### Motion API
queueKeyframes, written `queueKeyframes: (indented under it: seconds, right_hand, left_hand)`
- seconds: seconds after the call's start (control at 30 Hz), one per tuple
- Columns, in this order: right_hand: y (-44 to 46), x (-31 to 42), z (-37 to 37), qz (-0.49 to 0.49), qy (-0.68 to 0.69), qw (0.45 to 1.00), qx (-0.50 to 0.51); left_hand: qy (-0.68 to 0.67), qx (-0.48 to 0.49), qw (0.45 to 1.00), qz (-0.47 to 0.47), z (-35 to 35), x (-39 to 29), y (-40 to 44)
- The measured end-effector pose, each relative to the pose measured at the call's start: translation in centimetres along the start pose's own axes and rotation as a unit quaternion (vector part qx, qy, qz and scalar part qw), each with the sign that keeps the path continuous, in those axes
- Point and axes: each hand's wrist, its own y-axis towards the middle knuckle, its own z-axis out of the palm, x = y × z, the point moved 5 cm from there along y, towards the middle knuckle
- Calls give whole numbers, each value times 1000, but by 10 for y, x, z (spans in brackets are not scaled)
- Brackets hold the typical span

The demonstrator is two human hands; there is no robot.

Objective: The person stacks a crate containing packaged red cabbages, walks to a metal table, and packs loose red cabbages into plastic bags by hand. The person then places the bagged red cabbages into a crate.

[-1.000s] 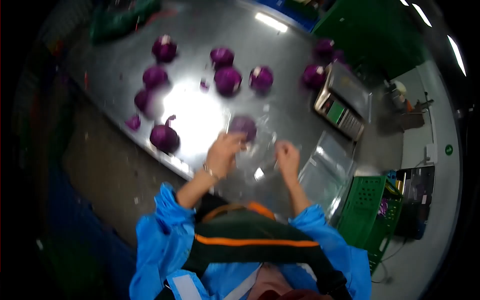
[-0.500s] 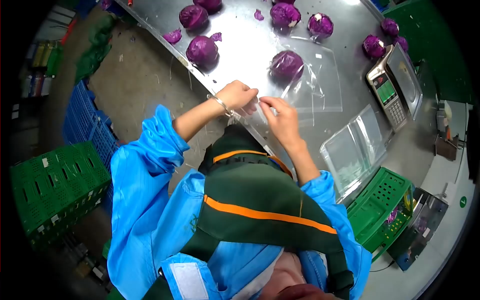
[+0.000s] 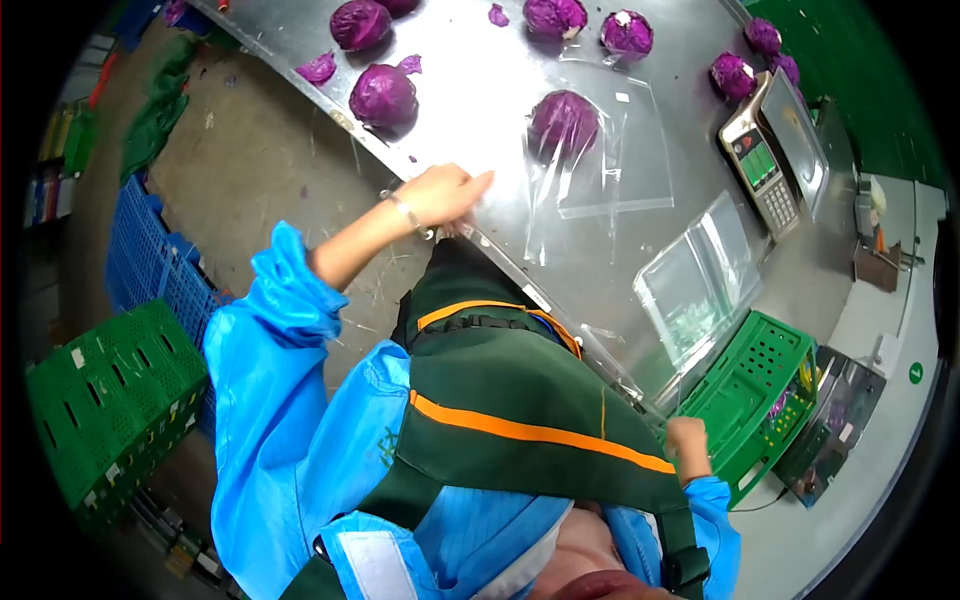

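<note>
My left hand [image 3: 442, 196], with a bracelet at the wrist, is over the near edge of the metal table [image 3: 480, 120], its fingers curled together; what they hold, if anything, is hidden. Down at the right, my right hand [image 3: 687, 436] is closed beside the green crate, with a thin clear strand rising from it. A purple cabbage [image 3: 563, 124] sits in or under clear plastic film on the table. Another clear bag [image 3: 640, 190] lies around its right side. Nearer the crate is a stack of clear bags [image 3: 700, 278].
More cabbages [image 3: 384, 95] stand along the left and far parts of the table. A scale [image 3: 762, 170] is at the right. A green crate [image 3: 750, 385] adjoins the table's right end; green crates [image 3: 115, 395] and a blue pallet [image 3: 150, 255] are on the left.
My hands, together at the table edge before, have parted. My right hand has moved down and right to the green crate; my left stays near the edge, slightly further left.
</note>
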Motion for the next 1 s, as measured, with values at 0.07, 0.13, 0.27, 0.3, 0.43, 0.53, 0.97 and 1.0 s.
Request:
queueKeyframes:
  seconds: [0.07,0.13,0.27,0.3,0.43,0.53,0.97,1.0]
  right_hand:
    - [-42,24,-120,-217,360,886,-196]
    - [-12,38,-215,-165,387,728,-541]
    - [-29,80,-387,-218,367,444,-788]
    - [-22,71,-384,-207,374,445,-787]
    - [-25,9,-361,-143,676,300,-658]
    - [-62,-16,-362,-198,660,165,-706]
    - [80,111,-300,-164,723,636,-214]
    - [71,128,-310,-156,706,675,-147]
  left_hand:
    - [342,-233,894,170,-17,-5,-2]
    - [428,-293,780,348,-5,-18,4]
    - [295,-245,724,573,25,-38,63]
    - [232,-245,735,588,42,-38,79]
    - [-216,-336,810,430,-21,-58,64]
    - [-373,-312,779,395,-57,-88,26]
    - [114,163,976,91,45,40,115]
    - [-130,183,965,-134,53,55,107]
